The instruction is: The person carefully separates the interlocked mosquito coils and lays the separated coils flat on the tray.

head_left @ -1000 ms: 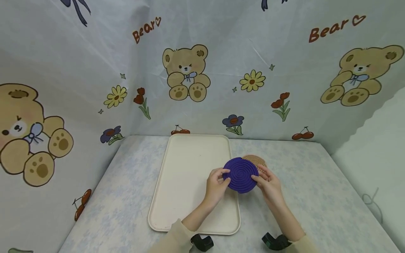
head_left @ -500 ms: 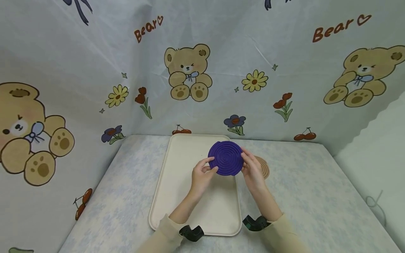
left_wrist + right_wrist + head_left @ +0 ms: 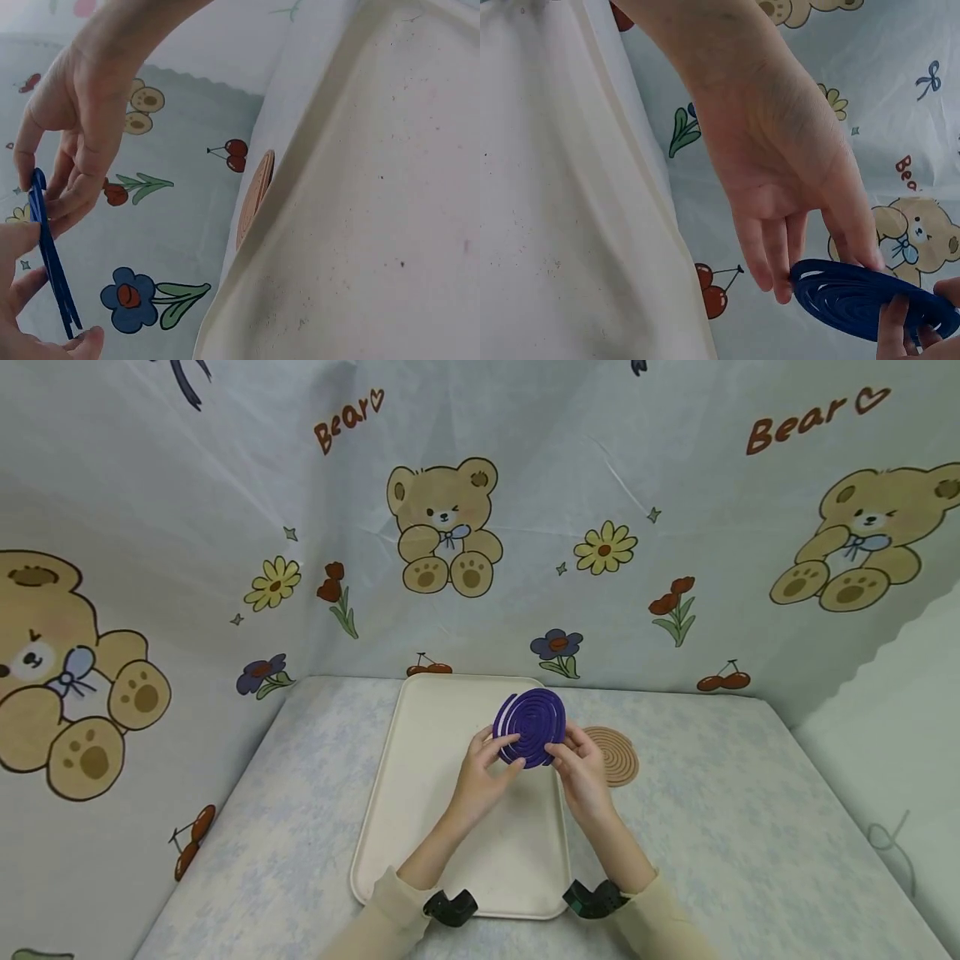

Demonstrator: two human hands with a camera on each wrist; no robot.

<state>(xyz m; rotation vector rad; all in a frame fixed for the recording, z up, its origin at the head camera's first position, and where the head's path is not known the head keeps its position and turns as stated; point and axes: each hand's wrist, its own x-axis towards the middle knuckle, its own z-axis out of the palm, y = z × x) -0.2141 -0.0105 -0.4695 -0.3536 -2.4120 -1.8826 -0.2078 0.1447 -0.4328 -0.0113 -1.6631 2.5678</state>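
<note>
A purple spiral disc (image 3: 534, 727), coiled like a coaster, is held up and tilted above the tray. My left hand (image 3: 476, 782) pinches its lower left edge between thumb and fingers. At the lower right edge, my right hand (image 3: 587, 777) grips it with the thumb in front and fingers behind. Narrow gaps show between the coils on the left side. The left wrist view shows the disc (image 3: 54, 262) almost edge-on, slightly parted into layers at its lower end. In the right wrist view, the loosened coils of the disc (image 3: 847, 304) appear blue.
A cream rectangular tray (image 3: 427, 777) with a raised rim lies on the table (image 3: 720, 827). Just right of it lies a tan spiral disc (image 3: 617, 757). Behind the table hangs a curtain (image 3: 517, 427) printed with bears and flowers. A thin cord (image 3: 892, 843) is at the far right.
Both hands have moved the purple disc left and farther away, over the tray. It has tilted, and gaps have appeared between its coils. The tan disc is now uncovered.
</note>
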